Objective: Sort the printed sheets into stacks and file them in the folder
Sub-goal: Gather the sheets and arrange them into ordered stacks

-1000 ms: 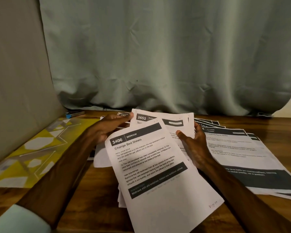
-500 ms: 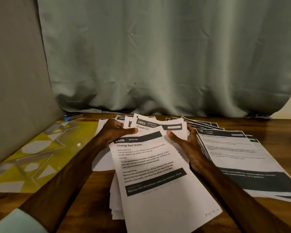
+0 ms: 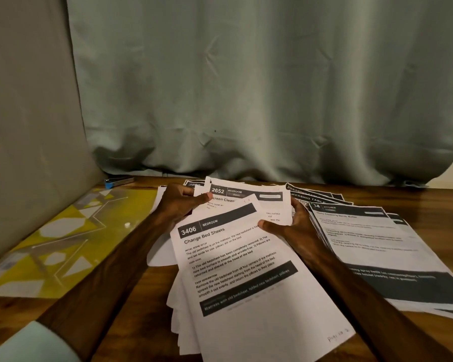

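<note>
A loose bundle of printed sheets lies in front of me, topped by the "3406 Bedroom, Change Bed Sheets" sheet (image 3: 246,278). Behind it shows the "2652 Bedroom" sheet (image 3: 249,194). My left hand (image 3: 179,205) grips the bundle's upper left, thumb on top. My right hand (image 3: 290,226) holds the upper right edge, thumb pressed on the top sheet. To the right, a stack headed "Kitchen" (image 3: 377,246) lies on the table, with "Dressing Table" sheets (image 3: 314,195) fanned behind it. The yellow patterned folder (image 3: 63,239) lies flat at the left.
The wooden table (image 3: 429,202) meets a grey-green curtain at the back and a grey panel on the left. A small blue and dark object (image 3: 118,181) lies near the back left corner. More sheets (image 3: 194,184) peek out behind my left hand.
Both hands have shifted a little to the right on the bundle, and the right thumb now presses lower on the top sheet. The bundle has settled lower toward the table.
</note>
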The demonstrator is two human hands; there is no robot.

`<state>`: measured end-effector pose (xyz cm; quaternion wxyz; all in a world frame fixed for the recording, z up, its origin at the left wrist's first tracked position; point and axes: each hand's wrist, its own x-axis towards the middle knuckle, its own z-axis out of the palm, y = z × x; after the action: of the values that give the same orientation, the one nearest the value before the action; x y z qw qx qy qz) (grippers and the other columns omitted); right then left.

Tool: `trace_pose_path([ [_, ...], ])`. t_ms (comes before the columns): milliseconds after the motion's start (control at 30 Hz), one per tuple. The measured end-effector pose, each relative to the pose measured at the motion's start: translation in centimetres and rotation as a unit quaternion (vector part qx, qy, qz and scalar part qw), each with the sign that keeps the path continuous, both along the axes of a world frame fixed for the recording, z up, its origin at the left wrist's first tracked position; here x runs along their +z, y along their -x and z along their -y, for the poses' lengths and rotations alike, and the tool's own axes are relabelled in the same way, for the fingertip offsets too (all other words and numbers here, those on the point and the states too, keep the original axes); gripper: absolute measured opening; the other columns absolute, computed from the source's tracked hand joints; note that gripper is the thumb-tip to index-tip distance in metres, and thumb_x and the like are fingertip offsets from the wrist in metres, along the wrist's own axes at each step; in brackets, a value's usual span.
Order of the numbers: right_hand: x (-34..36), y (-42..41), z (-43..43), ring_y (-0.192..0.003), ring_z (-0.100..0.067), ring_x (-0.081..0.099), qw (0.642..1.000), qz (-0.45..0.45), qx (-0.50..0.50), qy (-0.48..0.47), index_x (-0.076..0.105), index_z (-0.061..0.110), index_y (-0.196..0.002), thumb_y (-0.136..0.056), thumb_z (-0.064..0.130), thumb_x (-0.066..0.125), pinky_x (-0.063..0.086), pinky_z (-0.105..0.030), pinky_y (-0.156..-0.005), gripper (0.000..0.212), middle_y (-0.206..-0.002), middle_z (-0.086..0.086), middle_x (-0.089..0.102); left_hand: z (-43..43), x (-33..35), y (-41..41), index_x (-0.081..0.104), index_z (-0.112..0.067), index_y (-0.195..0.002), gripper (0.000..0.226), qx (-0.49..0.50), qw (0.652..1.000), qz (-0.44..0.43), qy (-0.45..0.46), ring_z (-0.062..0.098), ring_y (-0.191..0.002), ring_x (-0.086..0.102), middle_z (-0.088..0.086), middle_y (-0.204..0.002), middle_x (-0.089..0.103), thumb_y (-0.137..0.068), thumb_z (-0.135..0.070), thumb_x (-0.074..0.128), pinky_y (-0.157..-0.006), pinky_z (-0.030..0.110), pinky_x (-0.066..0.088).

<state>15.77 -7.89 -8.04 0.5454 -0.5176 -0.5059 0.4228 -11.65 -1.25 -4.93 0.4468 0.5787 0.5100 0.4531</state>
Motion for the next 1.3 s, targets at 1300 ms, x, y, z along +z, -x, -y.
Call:
trace_pose_path([
  [1300,0.3,-0.9,-0.3,-0.075,-0.015,0.077,0.996,-0.078,-0.025,-0.025,0.063,0.027,-0.116,-0.095,0.015,0.071,0.058,-0.028,-0.054,0.026,-0.094,0.009,0.076,-1.1,4.2,7.7,0.064,-0.014,-0.099,0.013,0.236,0.899,0.027,-0.368,-0.013,-0.068,0.055,-0.019,-0.075,0.063,-0.105,-0.016,0.053,-0.067,0.01,0.044],
])
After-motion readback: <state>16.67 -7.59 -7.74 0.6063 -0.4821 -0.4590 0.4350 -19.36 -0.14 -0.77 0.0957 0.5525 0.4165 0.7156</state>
